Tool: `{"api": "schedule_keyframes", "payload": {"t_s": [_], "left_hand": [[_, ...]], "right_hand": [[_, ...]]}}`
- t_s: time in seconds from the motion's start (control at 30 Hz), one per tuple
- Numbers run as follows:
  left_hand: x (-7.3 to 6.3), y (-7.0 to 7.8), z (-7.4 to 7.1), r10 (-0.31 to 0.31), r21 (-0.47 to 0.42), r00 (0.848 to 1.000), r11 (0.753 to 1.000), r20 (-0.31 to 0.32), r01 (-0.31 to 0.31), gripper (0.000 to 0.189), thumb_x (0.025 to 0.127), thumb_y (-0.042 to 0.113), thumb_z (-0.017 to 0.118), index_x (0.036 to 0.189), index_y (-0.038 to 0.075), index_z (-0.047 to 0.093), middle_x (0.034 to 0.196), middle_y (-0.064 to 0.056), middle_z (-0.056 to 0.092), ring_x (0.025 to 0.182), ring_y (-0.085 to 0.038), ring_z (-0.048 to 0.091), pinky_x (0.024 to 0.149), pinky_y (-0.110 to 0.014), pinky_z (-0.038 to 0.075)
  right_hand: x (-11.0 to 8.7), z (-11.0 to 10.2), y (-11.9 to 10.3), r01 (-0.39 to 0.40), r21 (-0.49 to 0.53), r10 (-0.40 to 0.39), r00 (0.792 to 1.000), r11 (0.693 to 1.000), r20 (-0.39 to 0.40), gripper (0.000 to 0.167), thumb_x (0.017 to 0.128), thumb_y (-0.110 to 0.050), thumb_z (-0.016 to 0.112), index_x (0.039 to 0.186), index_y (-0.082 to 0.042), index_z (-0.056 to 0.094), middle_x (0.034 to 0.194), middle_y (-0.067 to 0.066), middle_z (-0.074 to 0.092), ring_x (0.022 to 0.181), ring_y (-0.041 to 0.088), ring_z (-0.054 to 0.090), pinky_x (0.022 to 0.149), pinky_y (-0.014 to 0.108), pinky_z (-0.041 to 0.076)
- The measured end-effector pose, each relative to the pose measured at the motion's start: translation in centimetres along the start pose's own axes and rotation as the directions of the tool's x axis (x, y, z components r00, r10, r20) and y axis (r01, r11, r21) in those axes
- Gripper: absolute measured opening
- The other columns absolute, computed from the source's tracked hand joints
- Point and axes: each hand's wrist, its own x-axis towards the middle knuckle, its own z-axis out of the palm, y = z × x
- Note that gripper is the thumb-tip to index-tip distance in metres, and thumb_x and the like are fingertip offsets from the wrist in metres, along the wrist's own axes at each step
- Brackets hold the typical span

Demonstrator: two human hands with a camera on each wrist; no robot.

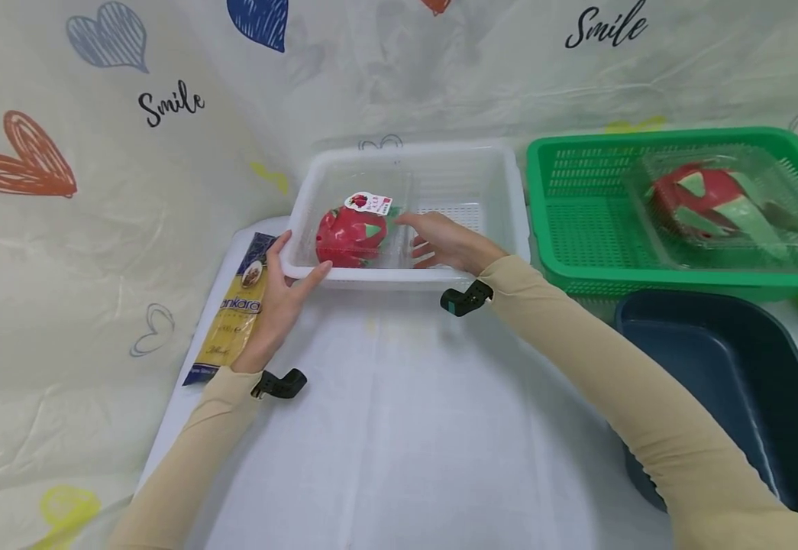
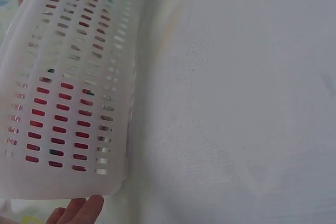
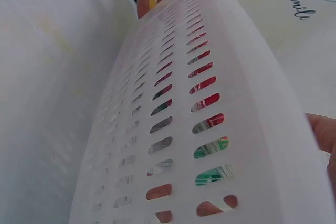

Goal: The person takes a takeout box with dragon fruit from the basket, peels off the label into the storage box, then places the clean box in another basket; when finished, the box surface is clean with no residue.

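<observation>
Head view | dragon fruit pack [image 1: 352, 237] in left half of white basket [image 1: 385, 277], on bench [image 1: 385, 428] | left hand [image 1: 279, 309] on basket's corner, fingers apart | right hand [image 1: 453, 241] beside pack, fingers apart, contact unclear to me | I judge placing nearly done; clearing both hands remains

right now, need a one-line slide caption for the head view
Left hand at the white plastic basket's corner, right hand beside the clear plastic box holding red dragon fruit.
</observation>
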Motion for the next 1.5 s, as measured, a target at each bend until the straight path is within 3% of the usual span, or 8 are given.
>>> {"api": "schedule_keyframes", "payload": {"t_s": [0.27,0.43,0.63,1.1,1.5], "left_hand": [[0.0,0.0,0.1,-0.004,-0.003,1.000,1.000,-0.007,0.004,0.086,0.097,0.026,0.072,0.164,0.020,0.018,0.164,-0.007,0.028,0.147,-0.023,0.035,0.119,-0.048,0.040],[0.0,0.0,0.2,-0.008,0.004,1.000,1.000,-0.013,0.008,0.086,0.097,0.028,0.072,0.164,0.021,0.019,0.165,-0.007,0.026,0.148,-0.025,0.034,0.120,-0.049,0.038],[0.1,-0.1,0.2,-0.012,-0.003,1.000,1.000,-0.014,0.012,0.086,0.097,0.028,0.073,0.164,0.021,0.019,0.165,-0.007,0.026,0.148,-0.026,0.034,0.121,-0.049,0.037],[0.3,-0.2,0.1,-0.002,-0.026,1.000,1.000,-0.011,0.001,0.086,0.096,0.027,0.072,0.164,0.018,0.019,0.165,-0.008,0.027,0.148,-0.024,0.035,0.121,-0.047,0.037],[0.2,0.0,0.2,0.012,-0.030,1.000,0.999,-0.013,-0.012,0.086,0.097,0.022,0.073,0.164,0.016,0.019,0.164,-0.010,0.027,0.147,-0.027,0.037,0.119,-0.048,0.039]], "right_hand": [[-0.5,-0.2,0.1,0.082,0.030,-0.082,0.996,0.996,-0.032,0.070,0.108,-0.038,0.052,0.163,-0.008,0.021,0.159,0.023,0.033,0.140,0.042,0.044,0.111,0.054,0.047],[-0.7,0.2,0.0,0.154,0.081,-0.150,0.987,0.985,-0.058,0.076,0.106,-0.040,0.054,0.165,-0.017,0.012,0.166,0.018,0.024,0.141,0.046,0.043,0.109,0.059,0.048],[-0.3,0.5,0.1,0.154,0.115,-0.151,0.988,0.981,-0.035,0.089,0.104,-0.044,0.058,0.167,-0.027,-0.003,0.171,0.011,0.013,0.139,0.054,0.044,0.106,0.061,0.050],[0.3,1.2,0.0,0.209,0.187,-0.206,0.978,0.960,-0.032,0.097,0.101,-0.044,0.061,0.166,-0.037,-0.011,0.173,0.010,0.006,0.139,0.061,0.038,0.101,0.069,0.049],[0.6,1.5,-0.1,0.220,0.152,-0.217,0.975,0.964,-0.038,0.091,0.102,-0.042,0.059,0.165,-0.044,-0.006,0.171,0.009,0.013,0.139,0.061,0.037,0.098,0.068,0.052]]}}
